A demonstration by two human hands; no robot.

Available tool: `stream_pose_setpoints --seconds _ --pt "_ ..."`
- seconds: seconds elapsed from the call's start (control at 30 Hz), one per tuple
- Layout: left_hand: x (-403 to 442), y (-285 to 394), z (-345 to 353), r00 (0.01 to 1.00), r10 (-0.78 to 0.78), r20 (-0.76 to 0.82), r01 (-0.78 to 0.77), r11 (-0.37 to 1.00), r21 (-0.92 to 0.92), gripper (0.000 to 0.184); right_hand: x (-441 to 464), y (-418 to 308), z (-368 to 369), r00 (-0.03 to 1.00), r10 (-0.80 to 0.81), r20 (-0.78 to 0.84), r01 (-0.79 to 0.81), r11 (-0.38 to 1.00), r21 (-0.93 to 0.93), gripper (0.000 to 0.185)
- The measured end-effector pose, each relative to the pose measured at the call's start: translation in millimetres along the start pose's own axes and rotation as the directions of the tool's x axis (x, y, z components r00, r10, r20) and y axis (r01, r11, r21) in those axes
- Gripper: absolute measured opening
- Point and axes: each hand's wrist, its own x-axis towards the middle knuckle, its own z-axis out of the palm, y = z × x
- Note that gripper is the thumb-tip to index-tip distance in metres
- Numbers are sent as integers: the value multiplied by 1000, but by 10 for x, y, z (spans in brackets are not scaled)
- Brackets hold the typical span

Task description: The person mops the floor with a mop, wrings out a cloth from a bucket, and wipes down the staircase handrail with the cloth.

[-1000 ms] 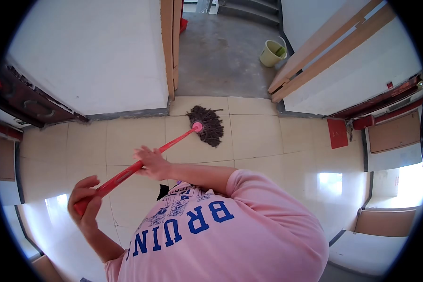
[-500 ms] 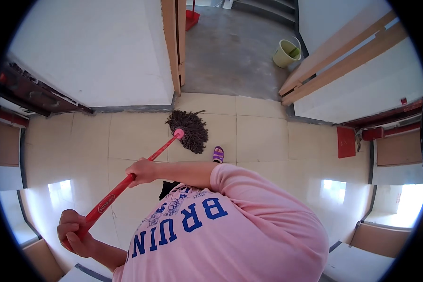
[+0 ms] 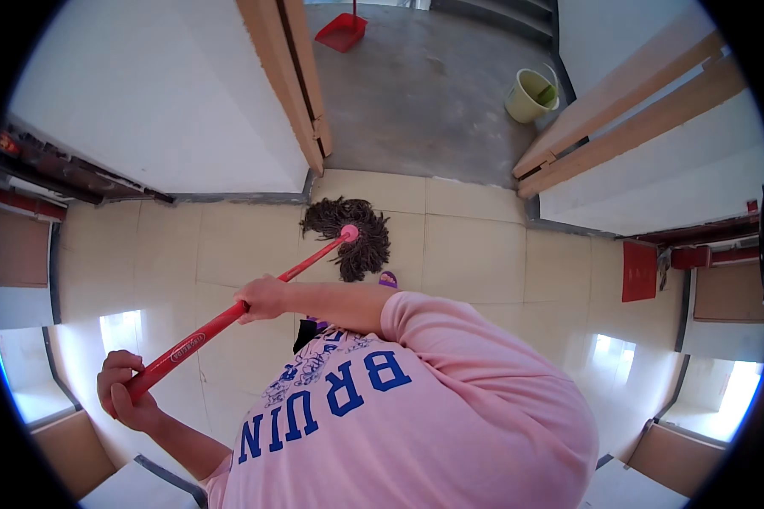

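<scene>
Floor (image 3: 475,254) carries the mop (image 3: 212,329), its head (image 3: 367,252) near twelve o'clock, swung toward three since half a second ago: the stroke seems reversed. Right hand (image 3: 263,299) clasps the handle (image 3: 310,260) midway; left hand (image 3: 134,411), toward eight, wraps its end.

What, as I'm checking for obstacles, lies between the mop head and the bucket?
Head view: bare pale tiles, then bare grey floor, from mop head to bucket.
</scene>
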Motion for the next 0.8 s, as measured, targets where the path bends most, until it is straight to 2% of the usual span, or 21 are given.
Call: stream_pose_setpoints --seconds 0.2,0.3,0.4,0.53,0.67,0.73,0.8 --pt "305 -214 677 991 -23 135 41 990 -132 27 -479 491 -426 989 111 -102 -114 993 -26 32" --pt "394 -341 1022 982 -51 180 86 977 -194 26 -720 740 -584 966 245 -84 -244 970 19 34" --pt "450 -456 1405 966 -101 238 166 949 -268 21 -1084 958 -729 939 259 -225 -259 965 28 31" --pt "403 -565 2020 930 -145 336 270 893 -361 14 -1576 1289 -903 859 466 -212 -463 884 67 40" --pt "151 -608 2602 849 -234 473 429 829 -358 10 -2231 1714 -927 771 564 -295 -565 820 91 41" --pt "10 -627 2897 776 -269 571 517 789 -331 9 -2552 1978 -860 695 564 -446 -607 793 57 40" --pt "-115 -599 3135 689 -277 670 604 730 -320 9 -2835 2095 -856 608 641 -470 -696 714 74 40"
